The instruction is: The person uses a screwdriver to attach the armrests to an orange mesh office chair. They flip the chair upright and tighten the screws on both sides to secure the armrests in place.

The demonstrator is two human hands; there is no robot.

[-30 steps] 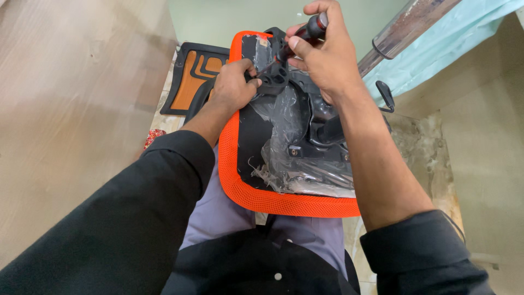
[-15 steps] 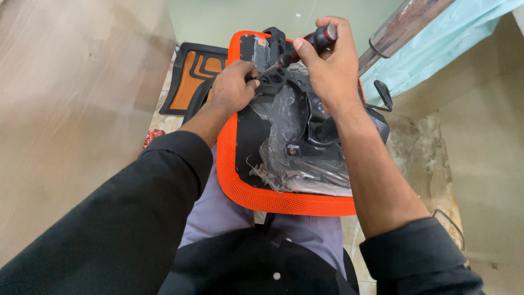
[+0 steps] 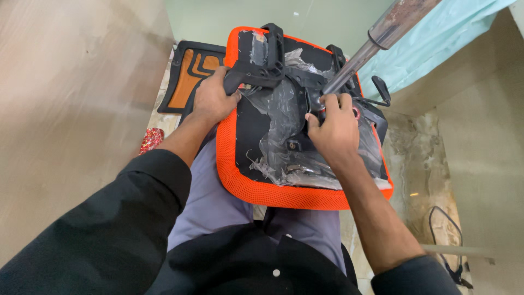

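Across the centre of the frame an upturned chair seat [image 3: 284,194] with an orange mesh rim rests on the person's lap, underside up, so the black mechanism bolted to it faces the camera and both hands can reach it. Torn clear plastic wrap [image 3: 284,109] clings over the black underside and the metal parts.

Left hand [image 3: 213,101], centre-left: closed around the lower end of a black bracket [image 3: 261,68] at the seat's upper edge, seemingly bracing the seat against sliding off the thighs.

Right hand [image 3: 333,128], just right of centre: fingers curled tight on the black mechanism where a metal tube [image 3: 376,41] meets it. Something small may be in the grip; cannot tell what, as the fingers hide it. The tube runs up to the upper right corner, its wider end rusty. A black lever [image 3: 381,90] sticks out just right of this hand.

Surroundings: black and orange chair part [image 3: 191,76] lies flat on the floor, upper left of the seat. Small red patterned object [image 3: 152,139] sits on the floor at left. Marbled stone floor [image 3: 420,164] shows at right, with a thin black loop [image 3: 445,229] on it lower right. Pale wooden panel [image 3: 71,98] fills the left; light teal cloth [image 3: 436,41] hangs upper right.
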